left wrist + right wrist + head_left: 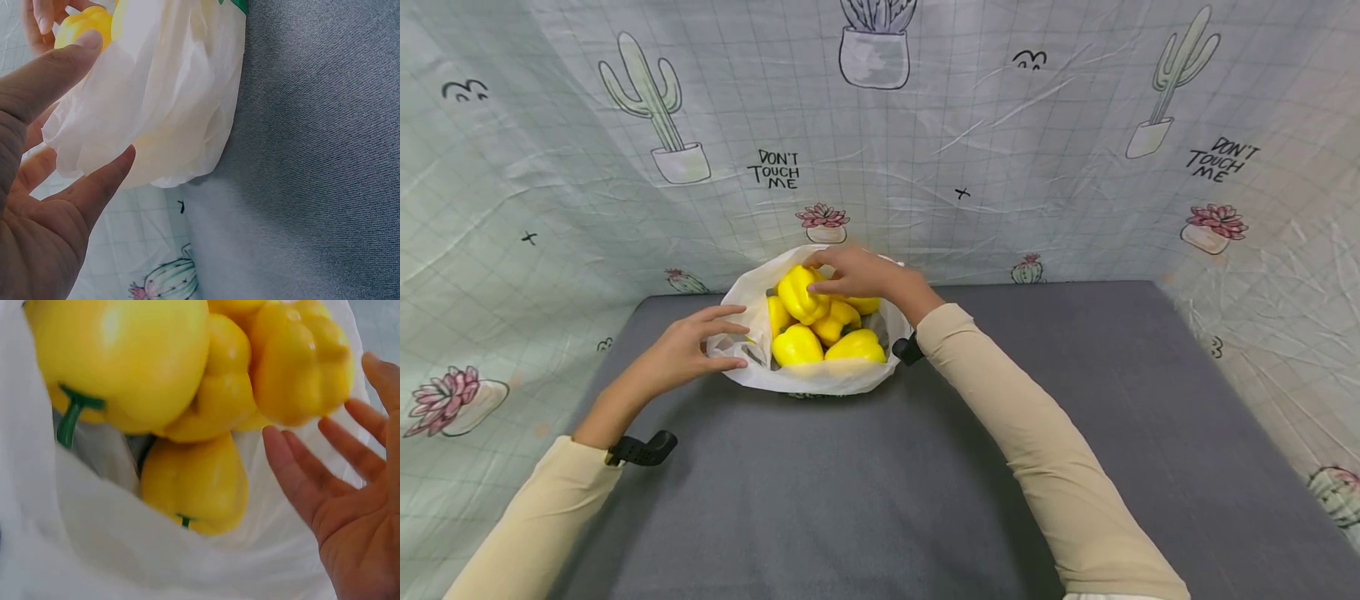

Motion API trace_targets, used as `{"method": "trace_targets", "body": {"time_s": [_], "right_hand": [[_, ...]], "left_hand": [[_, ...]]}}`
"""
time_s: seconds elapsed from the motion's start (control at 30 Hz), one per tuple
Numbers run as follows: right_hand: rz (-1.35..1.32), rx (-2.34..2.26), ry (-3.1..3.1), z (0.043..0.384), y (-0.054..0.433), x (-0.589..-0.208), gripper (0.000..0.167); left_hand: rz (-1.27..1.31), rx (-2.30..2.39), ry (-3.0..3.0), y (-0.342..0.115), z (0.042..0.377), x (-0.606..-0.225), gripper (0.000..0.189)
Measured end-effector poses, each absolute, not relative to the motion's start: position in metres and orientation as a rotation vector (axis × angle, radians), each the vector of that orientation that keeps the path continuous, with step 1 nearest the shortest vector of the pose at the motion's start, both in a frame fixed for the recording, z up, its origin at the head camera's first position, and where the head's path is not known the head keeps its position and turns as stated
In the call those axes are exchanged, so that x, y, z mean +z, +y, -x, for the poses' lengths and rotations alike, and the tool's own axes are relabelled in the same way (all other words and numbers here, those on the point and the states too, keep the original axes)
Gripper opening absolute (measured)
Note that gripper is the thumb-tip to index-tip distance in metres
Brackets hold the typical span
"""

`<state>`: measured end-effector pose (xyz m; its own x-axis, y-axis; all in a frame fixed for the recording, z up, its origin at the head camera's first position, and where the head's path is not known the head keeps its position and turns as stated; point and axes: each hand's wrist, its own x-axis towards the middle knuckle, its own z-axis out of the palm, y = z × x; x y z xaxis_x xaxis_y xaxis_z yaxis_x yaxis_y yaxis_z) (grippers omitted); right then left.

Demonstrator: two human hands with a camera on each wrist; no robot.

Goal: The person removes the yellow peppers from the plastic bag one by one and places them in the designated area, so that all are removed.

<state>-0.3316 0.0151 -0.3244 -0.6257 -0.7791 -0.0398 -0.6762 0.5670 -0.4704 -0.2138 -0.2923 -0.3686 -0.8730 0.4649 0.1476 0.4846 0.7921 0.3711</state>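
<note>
A white plastic bag [808, 382] stands with its mouth open, holding several yellow bell peppers [854, 345] with green stems. One bell pepper [801, 293] sits on top of the others. My right hand [867, 273] is over the bag, its fingers spread beside this top pepper; in the right wrist view the fingertips [326, 422] come right at its edge. At the bag's left rim is my left hand [688, 348], fingers apart. In the left wrist view its thumb [87, 44] overlaps the bag and the other fingers lie along the outside of the plastic.
The bag rests near the back edge of a table with a dark grey cover [850, 500]. Behind it and at the sides hangs a pale grid-patterned cloth [955, 142] printed with cacti and lettering. Both wrists wear black straps [643, 450].
</note>
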Motion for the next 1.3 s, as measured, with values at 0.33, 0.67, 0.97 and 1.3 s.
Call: {"method": "trace_targets", "body": {"time_s": [0.33,0.67,0.97,1.3], "right_hand": [[1.047,-0.731,2.629,0.326,-0.007,-0.336,0.062],[1.103,-0.814,2.523,0.317,-0.012,-0.342,0.069],[1.233,-0.798,2.454,0.308,-0.015,-0.334,0.058],[1.384,-0.866,2.445,0.302,0.000,-0.329,0.045]], "left_hand": [[0.773,-0.612,-2.950,-0.289,0.216,-0.367,0.050],[0.782,-0.633,-2.938,-0.291,0.210,-0.370,0.048],[0.795,-0.616,-2.922,-0.293,0.211,-0.369,0.047],[0.824,-0.617,-2.934,-0.289,0.214,-0.367,0.046]]}}
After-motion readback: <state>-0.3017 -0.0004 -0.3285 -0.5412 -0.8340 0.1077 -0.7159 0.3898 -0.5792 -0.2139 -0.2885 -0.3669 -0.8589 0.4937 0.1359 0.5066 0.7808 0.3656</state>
